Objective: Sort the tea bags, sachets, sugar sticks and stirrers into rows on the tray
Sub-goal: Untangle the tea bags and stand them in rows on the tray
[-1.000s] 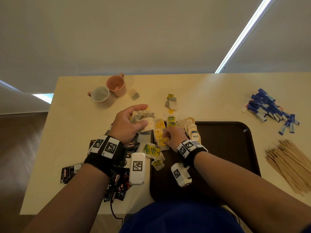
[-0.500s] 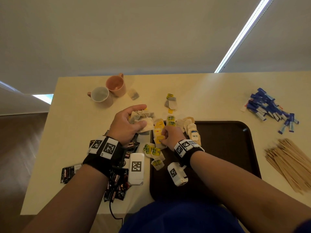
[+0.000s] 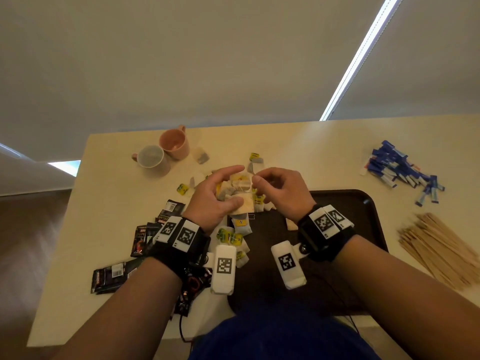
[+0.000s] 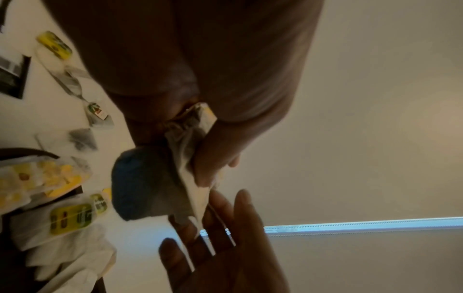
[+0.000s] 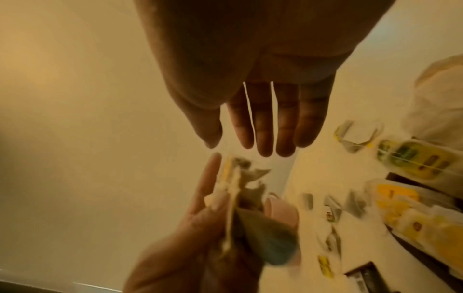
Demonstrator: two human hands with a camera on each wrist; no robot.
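From the head view, a bunch of tea bags [image 3: 237, 193] is held clamped between thumb and fingers of the left hand [image 3: 217, 197], raised above the tray [image 3: 350, 203]'s far left corner, beside the right hand [image 3: 281, 190]. In the left wrist view the bags [image 4: 190, 158] are seen pinched, blurred. In the right wrist view the right hand's fingers [image 5: 263, 123] are shown straight, slightly apart, apparently holding nothing.

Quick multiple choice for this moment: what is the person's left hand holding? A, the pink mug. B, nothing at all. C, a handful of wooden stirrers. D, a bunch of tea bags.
D: the left hand has its thumb and fingers curled round a bunch of tea bags lifted above the table, while the wooden stirrers lie untouched at the right and the pink mug stands at the far left.
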